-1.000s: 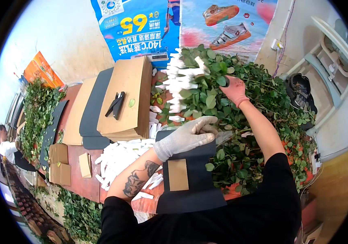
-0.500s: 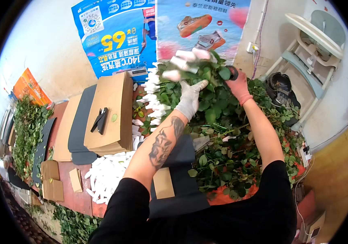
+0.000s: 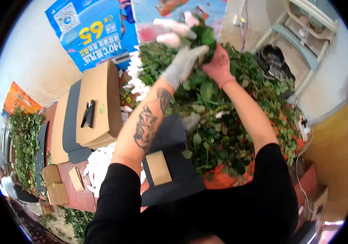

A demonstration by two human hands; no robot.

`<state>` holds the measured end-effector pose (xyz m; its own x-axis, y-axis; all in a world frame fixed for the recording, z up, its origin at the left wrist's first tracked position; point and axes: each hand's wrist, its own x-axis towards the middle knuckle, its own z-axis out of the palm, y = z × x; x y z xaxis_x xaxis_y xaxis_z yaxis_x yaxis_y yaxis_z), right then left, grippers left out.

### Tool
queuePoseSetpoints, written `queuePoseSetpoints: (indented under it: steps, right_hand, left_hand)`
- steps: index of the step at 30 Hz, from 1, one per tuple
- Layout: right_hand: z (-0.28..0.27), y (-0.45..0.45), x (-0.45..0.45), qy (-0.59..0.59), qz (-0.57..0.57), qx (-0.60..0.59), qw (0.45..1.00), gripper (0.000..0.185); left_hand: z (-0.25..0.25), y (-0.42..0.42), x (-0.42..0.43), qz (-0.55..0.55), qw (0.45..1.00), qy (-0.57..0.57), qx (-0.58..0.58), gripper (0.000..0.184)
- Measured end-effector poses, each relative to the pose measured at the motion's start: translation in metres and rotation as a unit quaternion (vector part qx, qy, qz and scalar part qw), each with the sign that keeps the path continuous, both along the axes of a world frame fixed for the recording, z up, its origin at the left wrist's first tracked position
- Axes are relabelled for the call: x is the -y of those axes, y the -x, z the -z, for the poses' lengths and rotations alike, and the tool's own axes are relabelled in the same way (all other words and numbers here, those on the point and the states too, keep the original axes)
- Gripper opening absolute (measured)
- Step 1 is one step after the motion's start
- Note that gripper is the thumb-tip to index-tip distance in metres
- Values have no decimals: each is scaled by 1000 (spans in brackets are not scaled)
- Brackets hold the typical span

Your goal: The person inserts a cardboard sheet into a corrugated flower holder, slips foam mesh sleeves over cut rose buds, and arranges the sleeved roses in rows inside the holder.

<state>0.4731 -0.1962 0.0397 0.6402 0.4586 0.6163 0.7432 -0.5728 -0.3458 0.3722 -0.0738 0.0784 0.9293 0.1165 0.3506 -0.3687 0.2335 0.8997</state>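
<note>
Pale, stained walls back everything I see through the head camera, and a red table [image 3: 71, 199] shows at the lower left. Leafy stems [image 3: 218, 148] heap up from the centre toward the right of the frame. A white-framed chair [image 3: 294, 42] fills the upper right, and a blue poster [image 3: 88, 38] hangs at upper left. Left of centre rises a stack of brown cardboard [image 3: 96, 87]; a dark sheet [image 3: 182, 183] spreads at lower centre, below my arms.

At upper centre, above the heap, is a leafy bunch [image 3: 207, 37] with blurred white tips pointing left. My right hand [image 3: 219, 67], pink-gloved, has its fingers closed around it. My left hand [image 3: 184, 63], grey-gloved, meets its near side, thumb across; those fingers are hidden, so I cannot tell how far they close.

A small brown card [image 3: 158, 168] lies on the dark sheet.
</note>
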Motion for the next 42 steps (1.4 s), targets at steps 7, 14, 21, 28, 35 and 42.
queuePoseSetpoints:
  steps: [7, 14, 21, 28, 35, 42]
  right_hand:
    - [-80, -108, 117, -120, 198, 292, 928, 39]
    - [-182, -68, 320, -105, 317, 245, 910, 47]
    - [-185, 50, 308, 52, 122, 232, 964, 56]
    - [-110, 152, 158, 244, -274, 247, 897, 66]
    - [-29, 223, 91, 339, -451, 184, 805, 77]
    - [74, 252, 35, 546, -264, -170, 777, 84]
  left_hand:
    - [-31, 43, -18, -15, 938, -346, 28, 66]
    - [7, 111, -24, 94, 895, -415, -137, 42]
    - [4, 208, -43, 50, 933, -349, -76, 44]
    - [38, 288, -106, -43, 977, -197, -65, 45]
    - [79, 383, -125, -155, 968, -176, -91, 40]
    - [122, 400, -94, -132, 959, -137, -210, 45]
